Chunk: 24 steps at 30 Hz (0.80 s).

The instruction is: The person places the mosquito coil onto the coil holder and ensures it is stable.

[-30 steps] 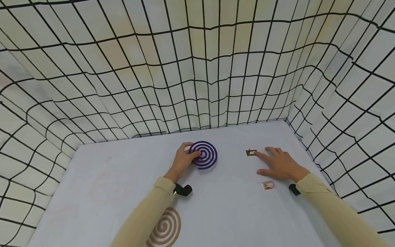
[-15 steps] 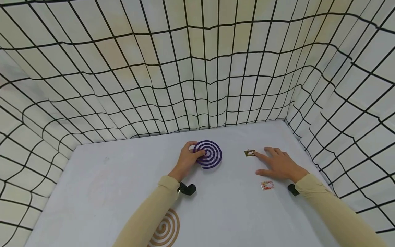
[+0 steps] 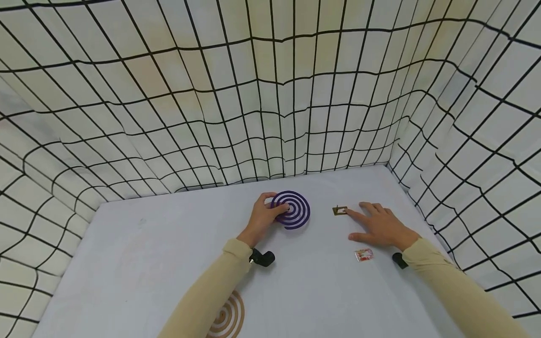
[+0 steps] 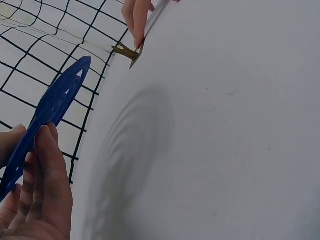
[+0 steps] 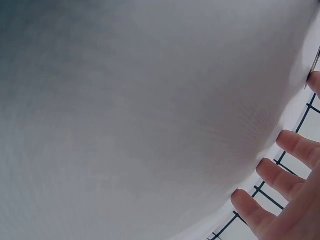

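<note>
A purple-blue mosquito coil (image 3: 296, 209) is in my left hand (image 3: 261, 217), pinched at its left side between thumb and fingers. In the left wrist view the coil (image 4: 59, 96) is seen nearly edge-on, raised off the table, with its shadow on the cloth. To its right lies a small brass-coloured metal coil stand (image 3: 335, 212), flat on the table with a narrow tab sticking up. The index fingertip of my right hand (image 3: 382, 225) presses on the stand's right edge. Its other fingers are spread, their tips down on the white surface.
A brown mosquito coil (image 3: 228, 315) lies near the front, partly covered by my left sleeve. A small red-and-white packet (image 3: 364, 255) lies just in front of my right hand. Black netting (image 3: 279, 134) over white walls rises at the back and both sides of the white table (image 3: 139, 263).
My left hand has carried the purple-blue coil to the right, closer to the metal stand. My right hand keeps its finger on the stand. The view has shifted slightly.
</note>
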{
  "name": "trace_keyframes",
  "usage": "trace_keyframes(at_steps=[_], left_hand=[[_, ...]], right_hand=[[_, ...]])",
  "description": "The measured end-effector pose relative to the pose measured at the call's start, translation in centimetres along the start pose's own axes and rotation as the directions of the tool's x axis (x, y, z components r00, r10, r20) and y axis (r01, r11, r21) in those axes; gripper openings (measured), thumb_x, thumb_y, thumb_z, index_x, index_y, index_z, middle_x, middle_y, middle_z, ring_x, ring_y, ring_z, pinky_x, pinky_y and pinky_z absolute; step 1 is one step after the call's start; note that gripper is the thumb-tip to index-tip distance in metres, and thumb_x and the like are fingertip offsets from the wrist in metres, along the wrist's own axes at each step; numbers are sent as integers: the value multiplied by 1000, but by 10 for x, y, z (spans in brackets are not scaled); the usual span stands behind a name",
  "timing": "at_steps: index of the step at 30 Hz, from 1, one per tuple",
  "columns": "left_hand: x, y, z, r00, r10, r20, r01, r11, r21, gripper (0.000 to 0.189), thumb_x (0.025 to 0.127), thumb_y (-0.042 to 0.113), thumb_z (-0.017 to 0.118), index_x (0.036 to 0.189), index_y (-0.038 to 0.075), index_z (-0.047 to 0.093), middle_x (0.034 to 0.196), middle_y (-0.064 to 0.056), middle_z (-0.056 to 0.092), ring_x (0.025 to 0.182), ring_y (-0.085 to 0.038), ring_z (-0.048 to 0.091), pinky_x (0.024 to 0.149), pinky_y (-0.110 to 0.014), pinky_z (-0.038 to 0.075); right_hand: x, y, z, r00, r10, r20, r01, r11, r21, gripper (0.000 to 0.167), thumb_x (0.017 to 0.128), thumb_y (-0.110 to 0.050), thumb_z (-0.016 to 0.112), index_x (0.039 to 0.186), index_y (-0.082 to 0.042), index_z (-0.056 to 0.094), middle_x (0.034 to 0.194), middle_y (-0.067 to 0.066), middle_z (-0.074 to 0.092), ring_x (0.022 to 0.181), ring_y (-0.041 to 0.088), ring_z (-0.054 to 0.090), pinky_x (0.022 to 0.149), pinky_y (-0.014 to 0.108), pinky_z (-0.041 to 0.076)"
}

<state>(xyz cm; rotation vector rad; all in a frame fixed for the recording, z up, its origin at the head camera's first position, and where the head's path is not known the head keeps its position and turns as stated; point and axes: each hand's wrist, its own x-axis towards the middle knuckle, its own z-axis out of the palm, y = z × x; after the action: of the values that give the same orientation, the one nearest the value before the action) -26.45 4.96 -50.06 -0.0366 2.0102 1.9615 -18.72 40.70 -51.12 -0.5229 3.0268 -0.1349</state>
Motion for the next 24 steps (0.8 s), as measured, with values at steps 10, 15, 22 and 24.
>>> trace_keyframes(at_steps=[10,15,22,24], left_hand=[[6,4,18,1000,-26,8,26,999,-38,56,94,17,77,141,15,47,135,-19,68,109,-21,72,94,-34,60],[9,5,27,999,-40,11,41,998,-46,58,93,18,78,141,15,47,135,-19,68,112,-22,71,98,-36,59],[11,2,33,998,-50,29,52,997,-65,56,92,17,78,139,15,47,135,-19,67,112,-23,72,95,-34,60],[13,1,35,998,-57,32,59,996,-68,57,92,18,78,139,15,46,136,-19,67,113,-23,72,96,-34,60]], right_hand=[[2,0,-2,1000,16,20,-15,1000,-8,82,92,-74,57,158,-29,43,160,22,41,143,49,43,109,69,40],[1,1,-2,999,20,29,-19,1000,-19,83,91,-76,56,158,-30,42,161,21,40,143,49,43,110,69,39],[1,1,-1,999,24,31,-23,1000,-10,83,91,-78,54,159,-30,42,161,21,40,143,48,42,111,68,39],[0,1,-1,999,22,29,-22,1000,-12,83,91,-77,55,159,-30,42,161,21,40,144,48,42,111,68,39]])
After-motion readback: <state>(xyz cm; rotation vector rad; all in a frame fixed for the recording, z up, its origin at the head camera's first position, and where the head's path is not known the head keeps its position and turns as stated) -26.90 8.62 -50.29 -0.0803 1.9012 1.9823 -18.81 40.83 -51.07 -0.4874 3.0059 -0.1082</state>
